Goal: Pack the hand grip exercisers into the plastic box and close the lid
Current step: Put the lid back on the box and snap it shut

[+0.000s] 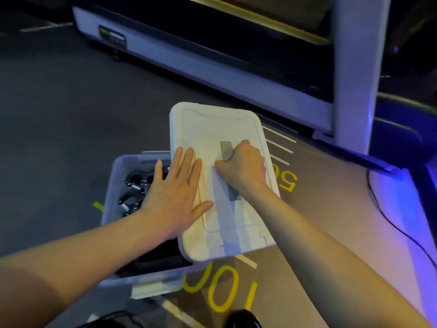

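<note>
A clear plastic box [111, 185] stands on the floor at centre left, with black hand grip exercisers [132, 195] and their metal springs showing inside. A white lid [212, 124] lies skewed over the box's right part, tilted and reaching out past the box to the right. My right hand [243, 165] grips the grey handle [225, 147] on top of the lid. My left hand [172, 192] lies flat with spread fingers on the lid's left edge, partly over the uncovered part of the box.
A large white and black machine base [212, 67] runs across the back, with a white post [354, 67] at right. The floor bears yellow numbers [220, 290] and white lines. A black cable [387, 216] trails at right. Dark objects [243, 319] lie at the bottom edge.
</note>
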A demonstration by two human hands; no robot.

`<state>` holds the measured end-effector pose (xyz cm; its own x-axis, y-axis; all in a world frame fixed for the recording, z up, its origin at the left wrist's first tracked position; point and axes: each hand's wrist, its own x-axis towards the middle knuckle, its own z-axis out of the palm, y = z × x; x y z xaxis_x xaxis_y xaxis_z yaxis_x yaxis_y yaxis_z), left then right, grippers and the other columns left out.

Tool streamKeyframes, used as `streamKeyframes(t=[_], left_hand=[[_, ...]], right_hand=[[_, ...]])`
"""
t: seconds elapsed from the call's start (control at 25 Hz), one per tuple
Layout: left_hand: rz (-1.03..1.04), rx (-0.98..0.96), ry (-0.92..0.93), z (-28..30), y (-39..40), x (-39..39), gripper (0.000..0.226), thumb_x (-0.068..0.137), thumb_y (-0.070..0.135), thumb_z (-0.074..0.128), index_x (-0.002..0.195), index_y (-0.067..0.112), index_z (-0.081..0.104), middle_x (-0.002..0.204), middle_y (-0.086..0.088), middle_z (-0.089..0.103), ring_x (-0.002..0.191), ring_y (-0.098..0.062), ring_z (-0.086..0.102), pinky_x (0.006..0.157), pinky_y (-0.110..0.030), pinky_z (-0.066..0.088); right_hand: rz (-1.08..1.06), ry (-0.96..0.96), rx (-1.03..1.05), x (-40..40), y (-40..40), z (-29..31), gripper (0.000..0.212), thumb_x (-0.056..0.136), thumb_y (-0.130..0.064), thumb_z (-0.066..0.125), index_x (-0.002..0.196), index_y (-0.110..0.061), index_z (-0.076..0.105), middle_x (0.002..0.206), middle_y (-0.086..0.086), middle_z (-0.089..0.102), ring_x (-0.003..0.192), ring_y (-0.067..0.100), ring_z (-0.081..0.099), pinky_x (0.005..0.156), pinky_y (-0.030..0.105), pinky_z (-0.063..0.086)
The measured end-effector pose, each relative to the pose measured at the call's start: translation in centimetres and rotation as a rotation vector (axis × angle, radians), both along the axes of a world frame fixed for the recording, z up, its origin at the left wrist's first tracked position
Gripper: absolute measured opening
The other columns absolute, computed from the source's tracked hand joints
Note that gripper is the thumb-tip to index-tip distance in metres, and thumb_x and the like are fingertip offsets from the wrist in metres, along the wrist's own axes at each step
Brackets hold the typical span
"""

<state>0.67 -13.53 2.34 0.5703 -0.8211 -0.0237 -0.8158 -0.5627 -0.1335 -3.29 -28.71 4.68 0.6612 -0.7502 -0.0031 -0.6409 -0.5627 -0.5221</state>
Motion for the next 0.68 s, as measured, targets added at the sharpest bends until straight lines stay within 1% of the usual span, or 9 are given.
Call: streamKeyframes(t=[0.12,0.2,0.28,0.36,0.4,0.48,0.56,0.64,0.68], left_hand=[[0.069,-0.005,0.067,-1.0,4.6,2.7,0.085,0.087,0.063,0.014,0.143,0.007,-0.019,0.151,-0.015,-0.025,0.138,-0.031,-0.023,0.114,-0.047,0.006],[0.101,0.011,0.123,-1.9,7.4,4.1,0.085,0.088,0.062,0.014,0.143,0.007,-0.019,0.151,-0.013,-0.026,0.138,-0.030,-0.026,0.115,-0.039,0.009],[0.129,0.041,0.144,-3.1,10.0,5.3,0.086,0.085,0.064,0.009,0.143,0.007,-0.018,0.151,-0.009,-0.027,0.136,-0.027,-0.029,0.113,-0.033,0.019],[0.157,0.044,0.190,-4.3,11.9,6.5,0.088,0.079,0.065,0.004,0.144,0.008,-0.016,0.149,-0.003,-0.031,0.136,-0.022,-0.030,0.109,-0.035,0.033],[0.167,0.043,0.220,-5.0,12.7,7.0,0.089,0.078,0.065,0.003,0.144,0.008,-0.015,0.145,0.000,-0.033,0.135,-0.020,-0.031,0.106,-0.036,0.037],[0.178,0.051,0.276,-6.2,13.6,7.7,0.090,0.076,0.065,0.002,0.144,0.008,-0.015,0.142,0.001,-0.035,0.135,-0.019,-0.031,0.107,-0.037,0.035],[0.171,0.064,0.309,-7.2,13.9,7.9,0.090,0.076,0.064,0.002,0.144,0.007,-0.016,0.148,-0.001,-0.031,0.135,-0.019,-0.030,0.110,-0.034,0.030],[0.154,0.064,0.339,-8.1,13.8,7.8,0.090,0.076,0.064,0.002,0.144,0.007,-0.015,0.150,-0.003,-0.029,0.135,-0.019,-0.029,0.111,-0.032,0.028],[0.143,0.051,0.358,-8.7,13.7,7.8,0.090,0.076,0.063,0.002,0.144,0.007,-0.015,0.148,-0.003,-0.031,0.135,-0.019,-0.029,0.111,-0.032,0.028]], right_hand=[[0.099,0.012,0.038,3.5,4.2,-1.0,0.044,0.079,-0.031,0.068,0.111,-0.014,0.044,0.090,0.001,0.049,0.085,0.026,0.055,0.060,0.030,0.040],[0.167,0.004,0.055,5.3,6.8,-2.0,0.047,0.077,-0.031,0.069,0.113,-0.020,0.040,0.093,0.001,0.053,0.084,0.027,0.058,0.060,0.032,0.045],[0.206,0.025,0.094,6.8,9.0,-3.1,0.049,0.076,-0.028,0.068,0.116,-0.025,0.039,0.091,0.002,0.053,0.080,0.027,0.056,0.052,0.029,0.038],[0.222,0.056,0.132,7.9,10.7,-4.2,0.051,0.076,-0.027,0.067,0.119,-0.027,0.040,0.092,0.001,0.053,0.080,0.027,0.053,0.048,0.027,0.031],[0.224,0.073,0.148,8.3,11.4,-4.8,0.051,0.076,-0.027,0.067,0.121,-0.027,0.041,0.094,0.001,0.053,0.081,0.027,0.051,0.048,0.027,0.029],[0.220,0.108,0.171,9.0,12.3,-6.0,0.051,0.077,-0.027,0.066,0.122,-0.027,0.041,0.096,0.001,0.052,0.082,0.026,0.049,0.051,0.027,0.031],[0.218,0.143,0.182,9.2,12.8,-7.1,0.052,0.079,-0.027,0.065,0.125,-0.026,0.042,0.100,0.002,0.053,0.084,0.026,0.047,0.059,0.028,0.035],[0.204,0.174,0.176,9.0,12.8,-8.0,0.055,0.079,-0.027,0.064,0.129,-0.026,0.041,0.109,0.004,0.057,0.088,0.026,0.047,0.065,0.029,0.037],[0.199,0.191,0.169,8.8,12.7,-8.5,0.057,0.080,-0.026,0.064,0.131,-0.026,0.040,0.113,0.005,0.057,0.092,0.027,0.049,0.067,0.029,0.037]])
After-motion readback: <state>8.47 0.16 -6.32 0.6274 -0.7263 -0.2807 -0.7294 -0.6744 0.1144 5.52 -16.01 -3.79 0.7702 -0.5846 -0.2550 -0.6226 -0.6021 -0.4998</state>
